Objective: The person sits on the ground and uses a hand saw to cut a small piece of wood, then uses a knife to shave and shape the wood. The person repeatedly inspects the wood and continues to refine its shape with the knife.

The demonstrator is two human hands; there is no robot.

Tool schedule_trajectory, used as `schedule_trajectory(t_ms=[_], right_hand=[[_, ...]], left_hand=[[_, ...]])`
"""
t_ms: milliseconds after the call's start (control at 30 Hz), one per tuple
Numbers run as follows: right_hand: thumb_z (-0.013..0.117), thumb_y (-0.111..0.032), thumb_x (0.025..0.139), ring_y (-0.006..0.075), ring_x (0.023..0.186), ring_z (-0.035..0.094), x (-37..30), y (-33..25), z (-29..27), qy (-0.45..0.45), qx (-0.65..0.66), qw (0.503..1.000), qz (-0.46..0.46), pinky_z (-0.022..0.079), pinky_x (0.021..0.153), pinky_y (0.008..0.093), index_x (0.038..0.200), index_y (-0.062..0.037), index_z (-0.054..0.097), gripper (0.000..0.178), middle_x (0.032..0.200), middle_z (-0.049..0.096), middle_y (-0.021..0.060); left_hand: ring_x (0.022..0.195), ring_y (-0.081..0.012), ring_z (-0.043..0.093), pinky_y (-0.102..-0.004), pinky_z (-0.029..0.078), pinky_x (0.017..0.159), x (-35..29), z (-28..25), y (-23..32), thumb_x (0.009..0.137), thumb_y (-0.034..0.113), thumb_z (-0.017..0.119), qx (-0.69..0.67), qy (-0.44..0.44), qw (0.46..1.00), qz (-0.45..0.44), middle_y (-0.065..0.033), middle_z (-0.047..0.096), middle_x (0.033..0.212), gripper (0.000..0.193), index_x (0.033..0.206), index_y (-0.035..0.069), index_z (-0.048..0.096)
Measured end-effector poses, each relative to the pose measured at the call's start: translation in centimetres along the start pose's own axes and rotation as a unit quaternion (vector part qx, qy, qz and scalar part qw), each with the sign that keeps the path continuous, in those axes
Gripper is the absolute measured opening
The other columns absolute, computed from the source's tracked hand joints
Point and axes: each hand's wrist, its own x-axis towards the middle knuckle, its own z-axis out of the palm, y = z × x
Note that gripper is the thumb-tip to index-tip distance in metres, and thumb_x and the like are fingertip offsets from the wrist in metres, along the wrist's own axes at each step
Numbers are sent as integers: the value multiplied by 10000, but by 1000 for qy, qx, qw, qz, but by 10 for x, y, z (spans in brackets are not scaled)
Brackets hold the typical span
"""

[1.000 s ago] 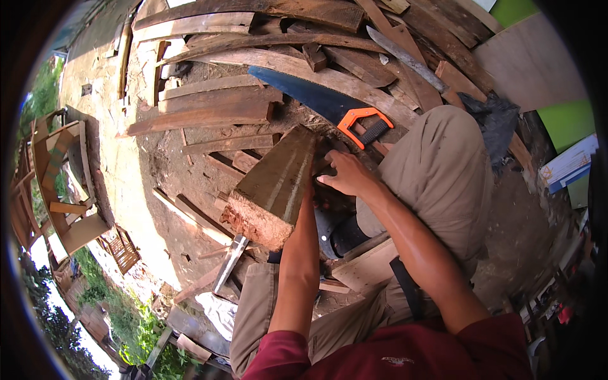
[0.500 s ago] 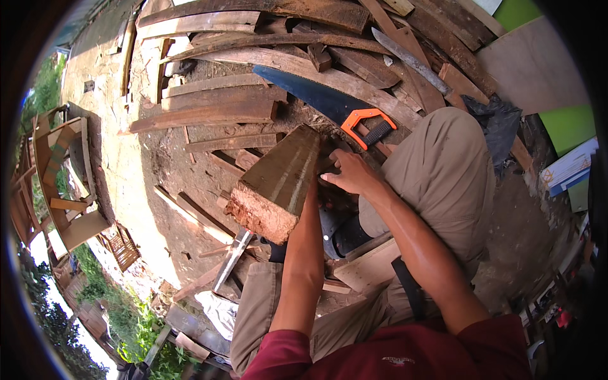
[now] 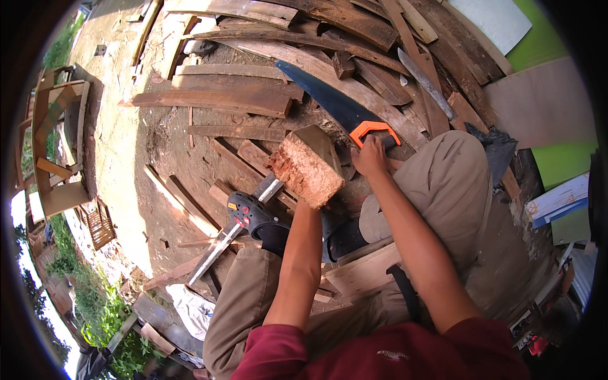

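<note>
My left hand holds up a thick wooden block from underneath; its rough reddish cut end faces me and the block hides my fingers. My right hand reaches forward over my right knee and closes on the orange handle of a blue-bladed handsaw that lies on the scrap planks. A second saw with a black handle rests by my left knee, its metal blade pointing down-left.
Weathered planks cover the ground ahead. A long knife blade lies among them at the upper right. A pale board sits under my legs. Wooden frames stand at the left, plywood and a green wall at the right.
My right hand has left the block and moved up-right onto the saw's orange handle. The block has tipped so that its cut end now faces me.
</note>
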Motion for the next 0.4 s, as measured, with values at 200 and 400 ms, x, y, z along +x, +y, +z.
schedule_trajectory(t_ms=[200,400], right_hand=[[730,-213,836,402,1290,465,20,1,10,-99,-87,991,14,393,1064,523,1312,48,483,596,1309,506,235],[781,-286,820,396,1410,363,4,-11,-1,-61,97,952,-284,307,1149,516,1521,-35,276,900,1511,364,213]], left_hand=[[1149,-312,601,-461,383,1064,35,11,1,837,206,725,-299,46,950,80,-65,628,1290,499,1291,80,561],[1134,-316,620,-438,375,1070,70,61,-54,622,133,858,-484,21,858,169,-110,672,1207,684,1250,108,586]])
